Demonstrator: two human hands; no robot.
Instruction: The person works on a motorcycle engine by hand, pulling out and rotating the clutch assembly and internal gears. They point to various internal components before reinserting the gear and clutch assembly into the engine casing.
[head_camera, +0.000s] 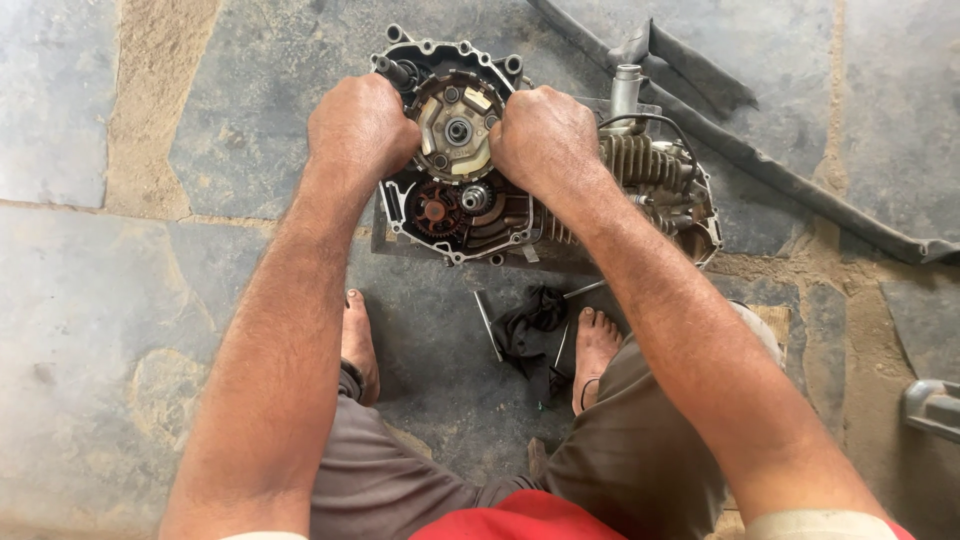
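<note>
Both hands grip the round clutch assembly (457, 125) in the open engine case (455, 215). The left hand (360, 125) clasps its left edge and the right hand (543, 135) its right. A black rag (528, 330) lies on the stone floor (90, 300) just below.

Under me lies a floor of big grey stone slabs (80, 330) with sandy, dirt-filled joints (150, 90) between them. Daylight falls evenly, without hard shadows. A dark strip (800, 185), perhaps rubber, crosses the slabs at upper right, and a grey metal piece (932, 405) pokes in at the right edge.
</note>
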